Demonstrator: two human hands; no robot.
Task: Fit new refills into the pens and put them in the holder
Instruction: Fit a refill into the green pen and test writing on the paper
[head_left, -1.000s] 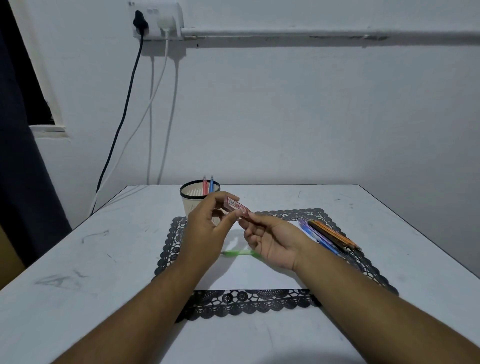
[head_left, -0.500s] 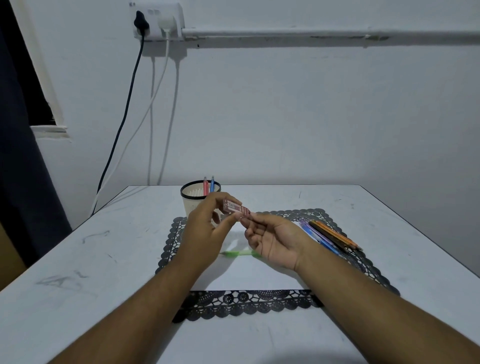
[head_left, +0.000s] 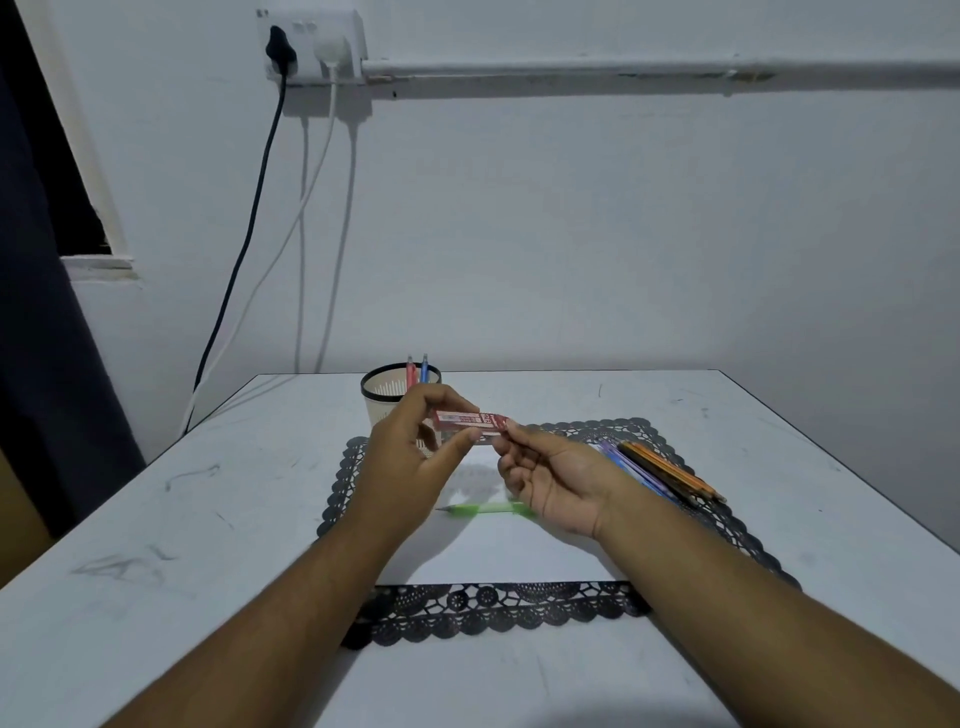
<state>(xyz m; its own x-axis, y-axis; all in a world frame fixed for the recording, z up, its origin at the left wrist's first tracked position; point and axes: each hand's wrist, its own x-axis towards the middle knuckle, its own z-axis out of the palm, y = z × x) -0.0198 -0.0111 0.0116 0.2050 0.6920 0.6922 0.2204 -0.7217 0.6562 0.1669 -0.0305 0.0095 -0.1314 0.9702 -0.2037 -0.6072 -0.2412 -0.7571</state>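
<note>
A small red refill box (head_left: 470, 421) is held level above the mat, between both hands. My left hand (head_left: 410, 462) pinches its left end with thumb and fingers. My right hand (head_left: 550, 480) touches its right end with the fingertips. A green pen (head_left: 485, 510) lies on the white mat beneath my hands, its right part hidden by my right hand. Behind my left hand stands the cream pen holder (head_left: 382, 392) with a black rim, holding a red and a blue pen (head_left: 417, 370).
A bundle of several blue, purple, orange and dark pens (head_left: 660, 473) lies on the right side of the black-lace-edged mat (head_left: 488, 610). The white table (head_left: 156, 519) meets the wall, where cables (head_left: 244, 249) hang from a socket at the left.
The red box has been turned from tilted to nearly level and sits slightly more to the right. Both hands stay at about the same place.
</note>
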